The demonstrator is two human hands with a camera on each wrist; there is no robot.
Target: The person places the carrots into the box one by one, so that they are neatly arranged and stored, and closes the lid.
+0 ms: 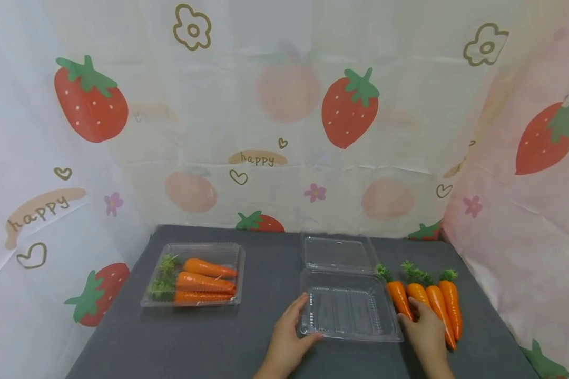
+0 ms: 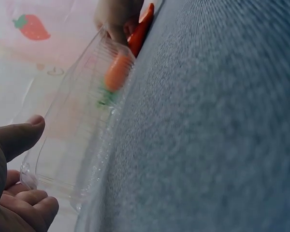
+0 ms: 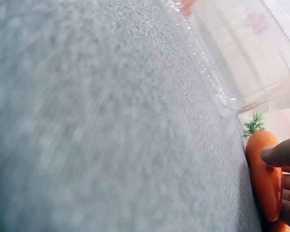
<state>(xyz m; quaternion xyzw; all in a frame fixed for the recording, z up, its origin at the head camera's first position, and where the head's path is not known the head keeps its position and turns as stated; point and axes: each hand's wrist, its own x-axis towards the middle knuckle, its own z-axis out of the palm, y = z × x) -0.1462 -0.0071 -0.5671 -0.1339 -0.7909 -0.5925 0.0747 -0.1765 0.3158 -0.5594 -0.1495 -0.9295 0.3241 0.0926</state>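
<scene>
A clear plastic clamshell box [image 1: 351,336] stands on the dark grey table, its lid [image 1: 336,251] folded back behind it and nothing inside. At the box's front left corner, my left hand [image 1: 286,339] holds the rim, thumb along the front and fingers at the left side. My right hand [image 1: 427,329] grips the leftmost loose carrot [image 1: 398,297], just right of the box. In the right wrist view, the thumb presses the side of that orange carrot [image 3: 263,164], which lies low against the cloth. Several carrots [image 1: 449,308] with green tops lie together there.
At the table's left, a second clear box [image 1: 241,279] is closed over several carrots [image 1: 206,281]. Printed strawberry sheets hang as a back wall [image 1: 284,105] and along both sides. Grey cloth covers the table [image 1: 265,252].
</scene>
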